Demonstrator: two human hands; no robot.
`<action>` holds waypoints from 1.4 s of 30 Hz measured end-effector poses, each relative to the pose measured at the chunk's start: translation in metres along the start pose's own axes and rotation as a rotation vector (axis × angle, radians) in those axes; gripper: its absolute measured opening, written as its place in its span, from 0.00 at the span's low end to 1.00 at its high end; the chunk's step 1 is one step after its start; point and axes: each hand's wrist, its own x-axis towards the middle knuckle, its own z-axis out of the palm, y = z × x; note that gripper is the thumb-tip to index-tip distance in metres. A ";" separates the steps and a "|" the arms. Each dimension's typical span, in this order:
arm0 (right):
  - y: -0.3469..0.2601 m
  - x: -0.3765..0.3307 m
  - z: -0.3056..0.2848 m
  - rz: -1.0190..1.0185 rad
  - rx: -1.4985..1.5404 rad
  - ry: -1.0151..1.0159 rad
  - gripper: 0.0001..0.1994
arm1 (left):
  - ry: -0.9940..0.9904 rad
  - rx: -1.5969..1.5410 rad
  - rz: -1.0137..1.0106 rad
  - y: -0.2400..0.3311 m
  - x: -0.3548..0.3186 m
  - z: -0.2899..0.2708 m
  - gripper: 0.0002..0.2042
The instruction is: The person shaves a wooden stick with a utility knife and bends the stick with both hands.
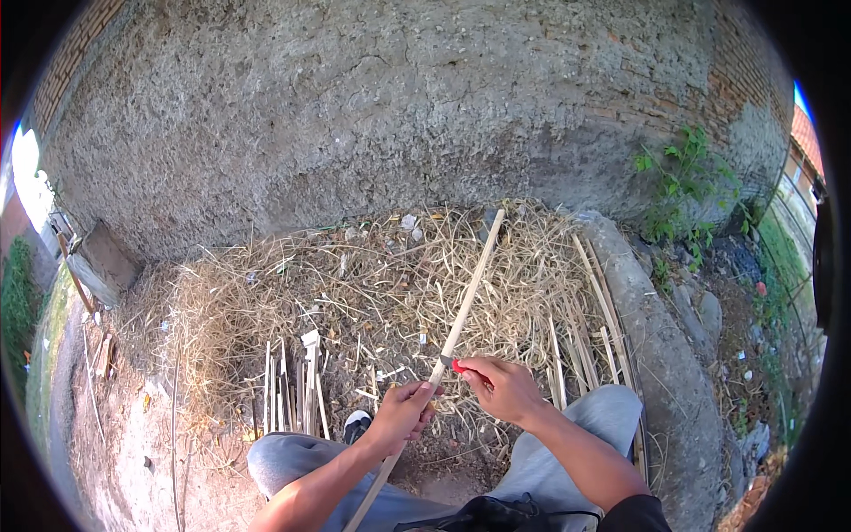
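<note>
A long pale bamboo strip (471, 300) runs up and away from between my legs, slanting to the right. My left hand (402, 417) is closed around it near its middle. My right hand (505, 390) grips a small knife (456, 364) with a red handle, most of which the fingers hide. Its short dark blade lies against the strip, just beyond my left hand.
Dry shavings (222, 310) cover the ground ahead, up to a rough wall (355, 133). Cut strips stand in a bundle (310, 381) left of centre; more strips (596, 310) lie at right, beside a concrete edge (656, 372). A green plant (687, 182) grows by the wall.
</note>
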 end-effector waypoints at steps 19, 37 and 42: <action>0.001 -0.001 -0.007 0.022 -0.112 0.074 0.10 | -0.004 0.048 0.059 -0.007 -0.019 0.012 0.17; 0.006 0.006 0.005 0.052 -0.083 0.089 0.12 | 0.079 0.148 0.149 -0.020 -0.022 0.005 0.18; 0.012 0.008 0.013 0.056 -0.060 0.087 0.11 | 0.105 0.210 0.167 -0.019 -0.021 0.008 0.18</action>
